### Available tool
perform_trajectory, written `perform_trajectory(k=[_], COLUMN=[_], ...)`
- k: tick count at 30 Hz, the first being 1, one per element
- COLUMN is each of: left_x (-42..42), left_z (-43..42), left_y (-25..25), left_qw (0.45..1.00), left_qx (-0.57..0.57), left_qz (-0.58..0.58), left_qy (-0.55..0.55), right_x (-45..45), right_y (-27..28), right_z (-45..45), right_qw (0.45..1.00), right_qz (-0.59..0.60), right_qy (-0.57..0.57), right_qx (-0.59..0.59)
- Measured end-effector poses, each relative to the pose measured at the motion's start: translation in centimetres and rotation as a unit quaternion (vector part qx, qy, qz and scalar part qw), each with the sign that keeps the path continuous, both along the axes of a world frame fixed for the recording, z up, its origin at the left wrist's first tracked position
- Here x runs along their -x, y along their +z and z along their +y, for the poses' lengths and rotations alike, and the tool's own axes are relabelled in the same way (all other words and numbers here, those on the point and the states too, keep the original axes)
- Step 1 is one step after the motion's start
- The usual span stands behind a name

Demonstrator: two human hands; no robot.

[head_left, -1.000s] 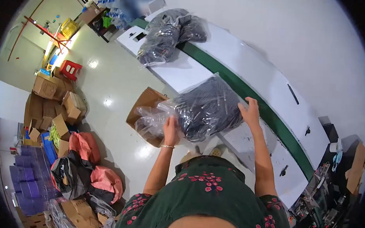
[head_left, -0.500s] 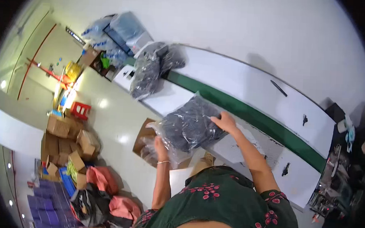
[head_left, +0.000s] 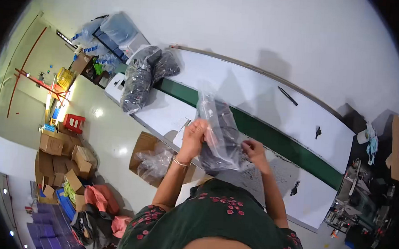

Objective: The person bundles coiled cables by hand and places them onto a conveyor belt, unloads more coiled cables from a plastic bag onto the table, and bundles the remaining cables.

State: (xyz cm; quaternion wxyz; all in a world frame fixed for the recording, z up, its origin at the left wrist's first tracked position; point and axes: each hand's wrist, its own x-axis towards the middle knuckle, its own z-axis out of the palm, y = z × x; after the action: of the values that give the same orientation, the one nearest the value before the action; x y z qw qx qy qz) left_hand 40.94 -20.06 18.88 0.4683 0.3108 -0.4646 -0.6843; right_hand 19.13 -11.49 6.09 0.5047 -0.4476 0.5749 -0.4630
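A clear plastic bag (head_left: 220, 137) with a dark, folded, fabric-like item inside is held up in front of my body, over the near side of the white table (head_left: 264, 89). My left hand (head_left: 193, 138) is closed on the bag's left side, fingers pinched on the film. At the opposite edge my right hand (head_left: 255, 154) pinches the film between thumb and fingers. The bag stands tilted, with its loose clear end upward. Further left on the table lie more filled bags (head_left: 137, 83) with dark contents.
A green strip (head_left: 271, 130) runs along the table. A black pen-like object (head_left: 287, 95) and black fittings (head_left: 295, 188) are on its surface. Below the left edge stands an open carton (head_left: 139, 150) with clear plastic in it. Boxes (head_left: 84, 159) and a red stool (head_left: 74, 123) occupy the floor.
The bag was lying flatter and has been turned more upright, nearer my body. My left hand has moved up and right to its side. The view has shifted slightly.
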Motion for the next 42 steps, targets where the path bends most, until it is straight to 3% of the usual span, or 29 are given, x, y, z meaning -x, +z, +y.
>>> perform_trajectory(k=[2,4,8,13,17,23,27,35,38,42], left_x=[1.3,2.3,2.0,-0.6,-2.2,-5.5,-5.4,-3.6,-3.6,-3.6], left_z=[1.1,1.1,0.7,0.8,0.6,-0.4,-0.2,1.0,1.0,0.9], left_y=[1.3,0.9,0.1,3.0,5.4,3.5,2.0,2.8,2.9,3.4], left_qw=[0.998,0.997,0.996,0.996,0.992,0.994,0.995,0.999,0.997,0.998], left_qx=[-0.024,-0.043,-0.046,-0.088,-0.127,-0.108,-0.058,0.006,0.033,-0.005], left_qz=[-0.026,-0.012,0.022,-0.028,-0.022,0.005,0.074,-0.03,-0.064,-0.047], left_qy=[-0.053,-0.069,-0.072,-0.015,-0.013,-0.011,0.015,0.031,0.029,-0.039], right_x=[0.7,-0.2,-0.6,-2.7,-5.2,-6.0,-6.3,-8.3,-8.6,-8.4], right_y=[2.9,3.0,2.8,7.8,8.4,10.1,12.5,16.8,17.4,17.7], right_z=[-0.2,-1.4,-1.5,-0.4,-1.2,-3.0,-4.2,-7.5,-7.7,-7.2], right_qw=[0.994,0.967,0.978,0.987,0.956,0.945,0.966,0.965,0.964,0.965], right_qz=[-0.076,-0.001,-0.034,0.086,0.192,0.184,0.043,-0.006,0.062,-0.115], right_qy=[-0.041,-0.067,-0.06,0.038,0.049,0.105,0.001,0.156,0.191,0.206], right_qx=[0.069,0.245,0.198,0.133,0.215,0.251,0.253,0.212,0.175,0.119])
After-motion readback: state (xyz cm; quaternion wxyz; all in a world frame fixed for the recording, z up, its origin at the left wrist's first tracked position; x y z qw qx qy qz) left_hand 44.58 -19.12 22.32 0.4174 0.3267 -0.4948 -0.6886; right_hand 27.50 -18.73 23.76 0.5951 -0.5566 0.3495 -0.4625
